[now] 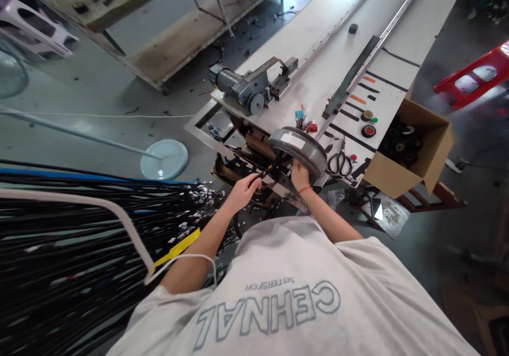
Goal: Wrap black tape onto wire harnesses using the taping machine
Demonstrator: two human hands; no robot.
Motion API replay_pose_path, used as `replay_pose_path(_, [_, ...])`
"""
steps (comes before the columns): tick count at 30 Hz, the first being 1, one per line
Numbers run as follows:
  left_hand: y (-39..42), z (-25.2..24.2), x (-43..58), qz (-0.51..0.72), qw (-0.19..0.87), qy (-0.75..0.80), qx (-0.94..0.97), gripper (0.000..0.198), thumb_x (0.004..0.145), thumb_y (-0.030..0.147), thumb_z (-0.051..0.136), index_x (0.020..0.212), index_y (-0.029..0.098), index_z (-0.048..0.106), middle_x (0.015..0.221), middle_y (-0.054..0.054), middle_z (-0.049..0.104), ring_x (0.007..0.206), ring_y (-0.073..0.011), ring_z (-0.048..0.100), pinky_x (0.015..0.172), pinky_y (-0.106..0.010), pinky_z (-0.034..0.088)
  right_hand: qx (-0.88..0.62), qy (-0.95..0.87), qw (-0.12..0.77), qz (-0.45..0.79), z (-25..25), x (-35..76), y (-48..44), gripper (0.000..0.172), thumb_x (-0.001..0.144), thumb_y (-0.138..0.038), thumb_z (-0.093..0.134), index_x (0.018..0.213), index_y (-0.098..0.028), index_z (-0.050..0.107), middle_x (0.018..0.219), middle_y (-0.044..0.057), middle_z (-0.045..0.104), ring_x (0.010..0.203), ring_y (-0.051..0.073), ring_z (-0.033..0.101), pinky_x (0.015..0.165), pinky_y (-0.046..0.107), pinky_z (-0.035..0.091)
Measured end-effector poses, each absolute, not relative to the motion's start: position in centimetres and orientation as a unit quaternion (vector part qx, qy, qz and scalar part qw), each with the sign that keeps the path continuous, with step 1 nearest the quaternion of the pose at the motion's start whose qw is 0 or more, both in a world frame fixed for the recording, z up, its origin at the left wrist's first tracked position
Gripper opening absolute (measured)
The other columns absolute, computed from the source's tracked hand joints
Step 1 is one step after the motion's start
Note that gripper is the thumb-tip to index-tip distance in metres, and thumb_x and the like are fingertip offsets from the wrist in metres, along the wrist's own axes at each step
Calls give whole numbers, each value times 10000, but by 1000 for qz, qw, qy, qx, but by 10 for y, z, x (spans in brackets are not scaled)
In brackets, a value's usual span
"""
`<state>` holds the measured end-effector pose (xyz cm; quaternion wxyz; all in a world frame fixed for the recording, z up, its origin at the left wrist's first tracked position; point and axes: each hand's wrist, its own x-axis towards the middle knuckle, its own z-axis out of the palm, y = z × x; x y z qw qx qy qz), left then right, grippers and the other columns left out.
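Observation:
My left hand [247, 189] is closed in a pinch on a thin black cable [267, 172], which runs toward the dark gap at the table's end. Close to its right, my right hand [300, 176] is curled beneath a grey round drum [314, 153] with a white label on it. The drum hides part of those fingers, and what they hold does not show clearly. Just beyond the drum lie small blue and red connectors [306, 122]. Black-handled scissors [340, 161] rest to the right of the drum.
A motor unit [242, 88] sits at the long white table's [318, 37] left edge. Tape rolls [368, 130] and black strips lie on the right. An open cardboard box [431, 144] of black parts stands beside it. Many black cables [99, 228] hang at left, near a round-based stand [170, 159].

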<state>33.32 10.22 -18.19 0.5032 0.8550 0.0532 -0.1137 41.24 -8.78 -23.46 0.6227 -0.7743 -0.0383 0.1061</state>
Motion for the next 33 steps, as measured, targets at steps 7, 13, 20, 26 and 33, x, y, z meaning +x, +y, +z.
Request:
replay_pose_path(7, [88,-195,360,-93,485,43,868,379,926,481,385,828,161,564,717,-22,569,675,-147,491,672,-251,386,-878,-117,455,88,-244,402,-96,126,841,-244,585,931,-156,595,1083,175,634,1101,286,561,1014,449,416])
replay_pose_path(13, [88,-207,357,-122,547,51,826,435,905,561,413,811,159,550,700,-8,526,621,-121,422,612,-246,356,-824,-198,526,70,-250,413,-107,92,875,-185,481,794,-208,517,1047,132,638,1039,230,581,952,381,448])
replay_pose_path(20, [81,-222,349,-147,619,53,770,489,893,624,454,808,149,534,683,7,497,570,-92,375,566,-235,321,-814,-212,528,116,-248,398,-114,81,856,-193,484,935,-211,482,892,63,630,792,189,611,783,335,500])
replay_pose_path(26, [78,-234,342,-144,578,26,803,481,934,585,382,801,148,532,711,-7,531,655,-117,439,652,-243,373,-818,-308,481,68,-227,415,-101,193,902,-184,417,1054,-179,536,1127,149,642,1029,224,613,927,381,481])
replay_pose_path(33, [69,-230,337,-109,588,32,801,450,924,549,424,759,151,555,664,1,535,628,-121,465,650,-246,408,-809,-429,401,11,-236,440,-98,271,991,-288,376,772,-232,526,863,78,654,934,202,604,941,360,479])
